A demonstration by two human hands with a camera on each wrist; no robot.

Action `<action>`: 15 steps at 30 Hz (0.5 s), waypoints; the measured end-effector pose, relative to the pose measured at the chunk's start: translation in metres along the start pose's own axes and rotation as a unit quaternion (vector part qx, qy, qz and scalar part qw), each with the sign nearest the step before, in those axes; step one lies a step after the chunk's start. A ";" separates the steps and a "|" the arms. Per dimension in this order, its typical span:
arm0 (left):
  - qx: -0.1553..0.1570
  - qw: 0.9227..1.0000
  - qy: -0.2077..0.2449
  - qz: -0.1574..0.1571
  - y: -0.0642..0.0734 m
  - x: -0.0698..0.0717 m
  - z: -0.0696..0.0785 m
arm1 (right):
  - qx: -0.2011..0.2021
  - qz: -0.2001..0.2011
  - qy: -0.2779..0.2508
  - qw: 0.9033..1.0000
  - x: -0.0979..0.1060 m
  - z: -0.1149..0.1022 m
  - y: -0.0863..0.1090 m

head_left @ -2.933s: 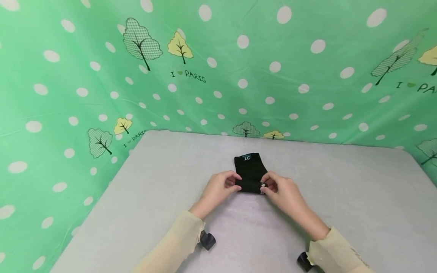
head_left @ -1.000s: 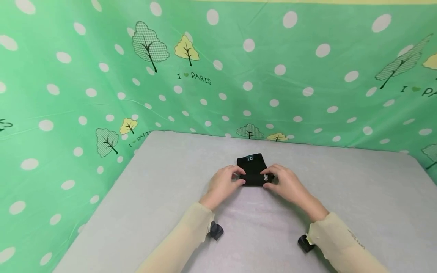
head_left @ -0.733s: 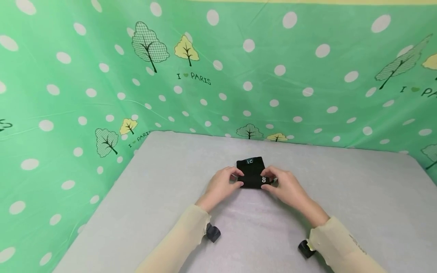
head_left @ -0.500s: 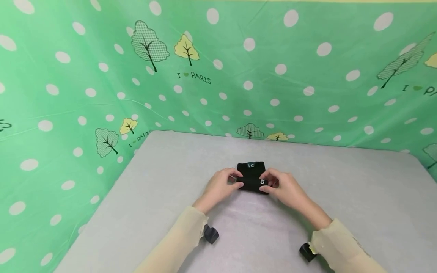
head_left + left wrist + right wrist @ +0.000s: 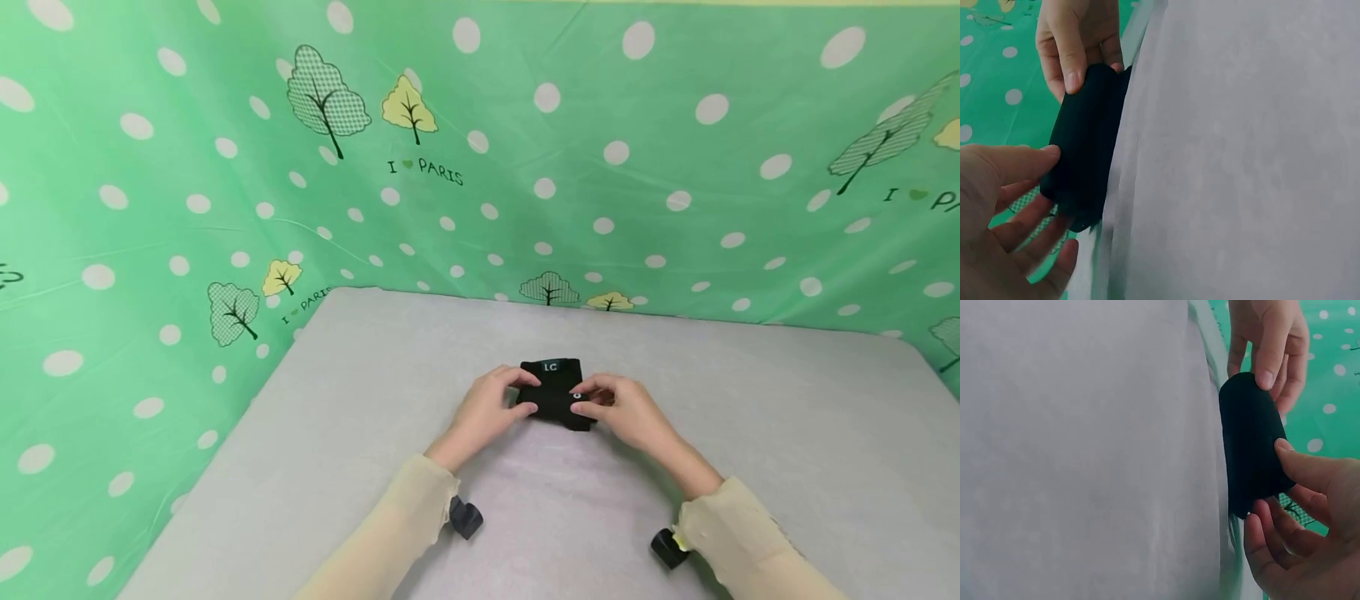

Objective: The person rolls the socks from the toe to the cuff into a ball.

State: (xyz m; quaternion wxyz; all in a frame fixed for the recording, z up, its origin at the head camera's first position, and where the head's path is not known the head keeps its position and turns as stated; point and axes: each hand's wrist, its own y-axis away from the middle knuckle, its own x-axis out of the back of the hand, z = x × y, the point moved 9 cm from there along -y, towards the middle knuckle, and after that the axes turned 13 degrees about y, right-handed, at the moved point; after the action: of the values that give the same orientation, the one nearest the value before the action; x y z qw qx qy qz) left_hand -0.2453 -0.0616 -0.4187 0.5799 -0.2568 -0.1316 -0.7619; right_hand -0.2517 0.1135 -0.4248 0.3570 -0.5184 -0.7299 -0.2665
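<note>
A piece of black cloth (image 5: pixel 553 400), partly rolled up, lies near the middle of the table between both hands. A small label reading LC shows at its far end, and one white letter shows near the right fingertips. My left hand (image 5: pixel 483 410) holds the left end of the roll between thumb and fingers. On the opposite end, the thumb and fingers of my right hand (image 5: pixel 633 412) grip the cloth. In the left wrist view the cloth (image 5: pixel 1082 137) looks like a thick roll, with a looser layer beside it. The exact kind of garment cannot be told.
The table (image 5: pixel 337 467) has a pale grey cover. Behind it and to the left hangs a green dotted curtain (image 5: pixel 480 217) printed with trees. A black device (image 5: pixel 465 518) sits at the left wrist and another black device (image 5: pixel 669 548) at the right.
The cloth's near end has been rolled up, so the flat part is shorter. Its LC end has come closer to me. Most of the white lettering has turned out of sight.
</note>
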 end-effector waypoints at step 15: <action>0.005 1.000 0.002 0.010 -0.002 -0.002 0.001 | 0.075 0.047 0.019 0.996 0.002 -0.010 0.002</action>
State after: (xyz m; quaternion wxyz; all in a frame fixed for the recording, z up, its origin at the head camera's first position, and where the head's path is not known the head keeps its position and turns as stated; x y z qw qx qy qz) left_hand -0.2469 -0.0584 -0.4188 0.5886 -0.2537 -0.1318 -0.7562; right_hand -0.2477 0.1082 -0.4171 0.4210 -0.5191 -0.7153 -0.2042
